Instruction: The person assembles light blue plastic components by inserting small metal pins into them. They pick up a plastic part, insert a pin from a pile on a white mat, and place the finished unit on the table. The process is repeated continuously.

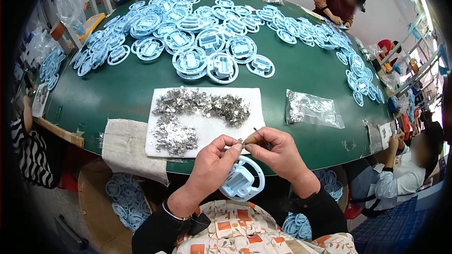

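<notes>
In front of my body, my left hand (pixel 214 162) is closed, thumb and forefinger pinching a small silvery metal piece (pixel 242 142). My right hand (pixel 278 154) meets it there, its fingers closed round a small tan, wood-like tool (pixel 250 139) with a thin dark shaft. The two hands' fingertips nearly touch. Just below them is a light blue plastic wheel-shaped part (pixel 241 181) with a boxy recess in its middle. Whether my left fingers also hold this part is hidden. Beyond my hands, piles of small metal clips (pixel 176 136) lie on a white foam board (pixel 254 99).
Many light blue wheel parts (pixel 190 61) cover the far side of the green table (pixel 136 77). A clear bag of metal pieces (pixel 314 108) lies at right, a grey cloth (pixel 129 146) at left. A cardboard box (pixel 94 202) stands below. Other people (pixel 335 4) sit around the table.
</notes>
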`<state>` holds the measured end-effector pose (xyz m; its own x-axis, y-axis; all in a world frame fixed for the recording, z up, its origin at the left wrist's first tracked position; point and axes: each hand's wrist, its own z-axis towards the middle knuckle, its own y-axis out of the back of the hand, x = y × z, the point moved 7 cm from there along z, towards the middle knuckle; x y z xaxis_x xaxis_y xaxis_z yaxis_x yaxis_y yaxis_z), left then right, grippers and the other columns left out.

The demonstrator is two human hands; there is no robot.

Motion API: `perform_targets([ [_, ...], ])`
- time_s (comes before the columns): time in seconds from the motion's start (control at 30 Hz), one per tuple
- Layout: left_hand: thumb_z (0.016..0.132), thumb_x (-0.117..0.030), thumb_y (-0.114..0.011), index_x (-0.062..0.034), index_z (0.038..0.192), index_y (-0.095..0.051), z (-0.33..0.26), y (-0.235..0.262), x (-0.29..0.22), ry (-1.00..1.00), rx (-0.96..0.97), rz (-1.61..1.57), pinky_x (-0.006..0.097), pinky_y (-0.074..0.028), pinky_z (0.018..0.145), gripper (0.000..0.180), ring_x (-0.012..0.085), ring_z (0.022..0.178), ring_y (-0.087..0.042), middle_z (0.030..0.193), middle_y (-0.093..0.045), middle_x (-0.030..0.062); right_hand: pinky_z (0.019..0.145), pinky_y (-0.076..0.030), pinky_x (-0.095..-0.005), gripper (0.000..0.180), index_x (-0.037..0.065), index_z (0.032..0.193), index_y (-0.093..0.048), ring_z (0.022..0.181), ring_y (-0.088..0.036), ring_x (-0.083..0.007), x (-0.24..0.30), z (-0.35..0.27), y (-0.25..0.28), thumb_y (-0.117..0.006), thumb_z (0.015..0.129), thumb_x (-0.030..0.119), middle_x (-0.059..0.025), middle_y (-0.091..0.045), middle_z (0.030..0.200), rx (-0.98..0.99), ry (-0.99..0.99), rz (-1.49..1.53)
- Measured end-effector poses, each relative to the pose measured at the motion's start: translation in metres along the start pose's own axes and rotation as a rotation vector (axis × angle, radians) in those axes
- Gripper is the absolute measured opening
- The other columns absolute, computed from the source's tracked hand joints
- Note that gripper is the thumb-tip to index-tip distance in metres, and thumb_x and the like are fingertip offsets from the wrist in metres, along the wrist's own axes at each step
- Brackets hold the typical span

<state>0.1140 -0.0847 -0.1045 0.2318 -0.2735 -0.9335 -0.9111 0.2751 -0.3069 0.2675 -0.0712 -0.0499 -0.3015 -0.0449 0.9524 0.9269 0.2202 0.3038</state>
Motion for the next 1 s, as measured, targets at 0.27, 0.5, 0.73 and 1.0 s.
perform_targets([
  [0.27,0.106,-0.015,-0.054,0.0022,0.130,-0.058,-0.003,0.002,0.002,0.045,0.058,0.097,0.024,-0.054,0.084,0.030,0.0066,0.095,-0.063,0.111,-0.068,0.0054,0.059,-0.045,-0.0216,0.012,-0.001,0.097,-0.071,0.067,-0.054,-0.0034,0.013,-0.013,0.022,-0.073,0.086,0.003,0.0013,-0.064,0.078,-0.006,0.115,-0.155],
  [0.5,0.105,-0.012,-0.053,0.0023,0.131,-0.058,0.002,0.003,0.008,0.006,0.015,0.169,0.023,-0.054,0.082,0.031,0.0061,0.094,-0.063,0.109,-0.069,0.0060,0.061,-0.054,-0.0325,0.015,0.003,0.090,-0.070,0.070,-0.069,-0.0230,0.015,-0.017,0.010,-0.077,0.077,0.002,-0.0077,-0.068,0.081,0.063,0.363,-0.479],
  [0.73,0.104,-0.014,-0.055,0.0029,0.130,-0.059,0.005,0.006,0.012,0.058,-0.005,0.249,0.022,-0.053,0.077,0.031,0.0048,0.088,-0.062,0.104,-0.070,0.0040,0.062,-0.054,-0.0355,0.014,0.007,0.088,-0.071,0.073,-0.068,-0.0248,0.015,-0.015,0.008,-0.078,0.076,0.006,-0.0066,-0.067,0.081,0.085,0.413,-0.590],
  [1.0,0.100,-0.013,-0.063,0.0033,0.129,-0.060,0.005,0.002,0.009,0.093,-0.031,0.361,0.022,-0.053,0.073,0.034,0.0050,0.085,-0.061,0.098,-0.069,0.0042,0.063,-0.054,-0.0378,0.014,0.007,0.090,-0.067,0.073,-0.067,-0.0266,0.018,-0.014,-0.003,-0.076,0.078,0.010,-0.0067,-0.064,0.080,0.125,0.411,-0.715],
])
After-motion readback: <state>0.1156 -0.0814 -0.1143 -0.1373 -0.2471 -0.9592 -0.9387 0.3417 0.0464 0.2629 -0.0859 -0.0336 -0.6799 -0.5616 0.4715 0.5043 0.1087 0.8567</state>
